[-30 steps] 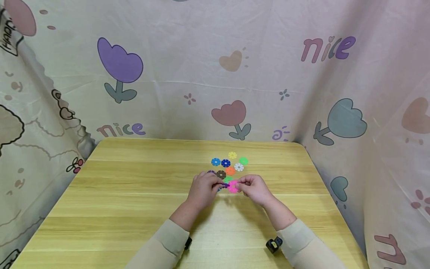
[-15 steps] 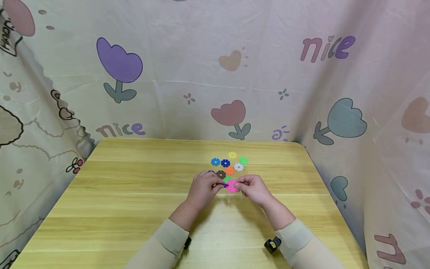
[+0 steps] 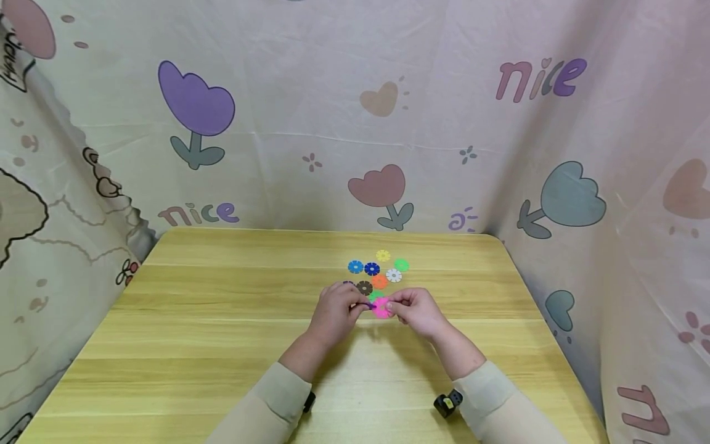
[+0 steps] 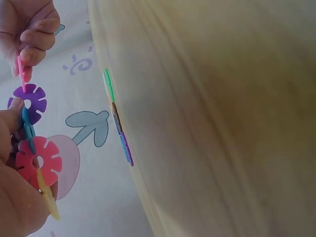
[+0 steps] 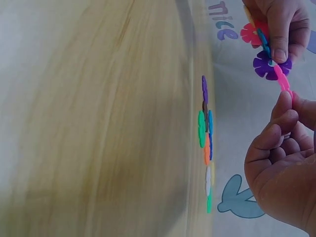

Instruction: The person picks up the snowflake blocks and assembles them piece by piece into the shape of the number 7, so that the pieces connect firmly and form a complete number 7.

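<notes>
My left hand (image 3: 334, 314) grips a short chain of slotted plastic discs. In the left wrist view the chain runs from a yellow disc (image 4: 48, 200) through a red disc (image 4: 51, 158) and a teal disc (image 4: 27, 126) to a purple disc (image 4: 37, 113), with my thumb on the purple one. My right hand (image 3: 418, 311) pinches a pink disc (image 3: 381, 308) by its edge. Seen from the right wrist, the pink disc meets the purple disc's edge at an angle. Both hands are raised over the table, fingertips close together.
Loose slotted discs lie flat on the wooden table (image 3: 222, 345) beyond the hands, among them a yellow disc (image 3: 383, 255), a white disc (image 3: 394, 275), an orange disc (image 3: 379, 282) and a brown disc (image 3: 364, 288). A patterned curtain (image 3: 299, 92) surrounds the table's back and sides.
My right hand has brought the pink disc slightly left, nearer my left fingertips, so less of the purple disc shows between the hands. My left hand stays nearly still.
</notes>
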`<action>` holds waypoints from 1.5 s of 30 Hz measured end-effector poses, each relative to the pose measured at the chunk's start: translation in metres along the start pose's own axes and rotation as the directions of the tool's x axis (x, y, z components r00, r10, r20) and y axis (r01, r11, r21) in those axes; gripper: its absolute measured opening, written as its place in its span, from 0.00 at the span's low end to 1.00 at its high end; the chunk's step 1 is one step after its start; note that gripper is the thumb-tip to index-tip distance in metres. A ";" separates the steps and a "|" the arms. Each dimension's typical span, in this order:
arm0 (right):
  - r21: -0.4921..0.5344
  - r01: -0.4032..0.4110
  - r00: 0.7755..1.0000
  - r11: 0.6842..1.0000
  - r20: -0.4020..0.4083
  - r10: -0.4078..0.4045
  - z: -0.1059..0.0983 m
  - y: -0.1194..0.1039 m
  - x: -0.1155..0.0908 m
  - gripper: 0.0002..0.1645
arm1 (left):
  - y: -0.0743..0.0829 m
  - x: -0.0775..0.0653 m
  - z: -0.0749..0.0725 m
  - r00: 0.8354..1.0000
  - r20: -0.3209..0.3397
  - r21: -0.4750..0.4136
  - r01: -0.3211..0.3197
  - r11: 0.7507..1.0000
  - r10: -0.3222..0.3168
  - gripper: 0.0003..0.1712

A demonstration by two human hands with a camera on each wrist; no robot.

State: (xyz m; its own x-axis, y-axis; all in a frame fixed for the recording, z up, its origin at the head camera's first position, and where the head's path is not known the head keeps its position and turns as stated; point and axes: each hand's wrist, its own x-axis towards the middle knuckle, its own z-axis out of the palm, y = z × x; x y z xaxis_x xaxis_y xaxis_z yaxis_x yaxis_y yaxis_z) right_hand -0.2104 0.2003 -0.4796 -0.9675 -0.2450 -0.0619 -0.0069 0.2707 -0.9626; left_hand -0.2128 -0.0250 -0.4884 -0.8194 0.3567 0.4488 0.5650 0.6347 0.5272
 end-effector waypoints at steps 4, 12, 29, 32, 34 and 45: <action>0.002 0.000 1.000 1.000 -0.013 0.000 0.002 0.000 0.001 0.09 | 0.000 -0.001 -0.001 1.000 -0.025 -0.040 -0.001 0.999 0.000 0.01; 0.021 0.002 0.999 1.000 -0.032 -0.001 0.006 0.000 0.003 0.09 | 0.000 -0.003 -0.001 0.999 -0.050 -0.067 0.008 0.998 -0.012 0.02; 0.062 -0.015 0.999 0.998 -0.038 0.017 0.015 0.001 0.005 0.11 | 0.003 -0.004 -0.004 1.000 -0.017 0.036 0.027 0.999 -0.027 0.04; 0.066 -0.017 0.999 0.998 -0.034 0.019 0.017 0.001 0.004 0.12 | 0.002 -0.004 -0.005 1.000 -0.015 0.082 0.000 0.997 0.002 0.04; 0.068 -0.019 0.999 0.998 -0.034 0.021 0.018 0.000 0.005 0.11 | 0.001 -0.004 -0.005 1.000 -0.016 0.100 -0.010 0.995 0.012 0.04; 0.003 -0.030 0.995 1.000 -0.092 0.030 0.019 0.003 0.009 0.10 | -0.004 -0.005 -0.007 1.000 0.013 0.111 0.020 0.994 -0.022 0.03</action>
State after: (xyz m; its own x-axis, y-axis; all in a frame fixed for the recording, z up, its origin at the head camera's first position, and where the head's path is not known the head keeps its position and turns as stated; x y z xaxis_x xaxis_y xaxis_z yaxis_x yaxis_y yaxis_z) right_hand -0.2143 0.1814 -0.4882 -0.9865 -0.1500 -0.0664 0.0229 0.2748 -0.9612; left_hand -0.2098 -0.0338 -0.4879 -0.8328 0.3515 0.4276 0.5339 0.7142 0.4526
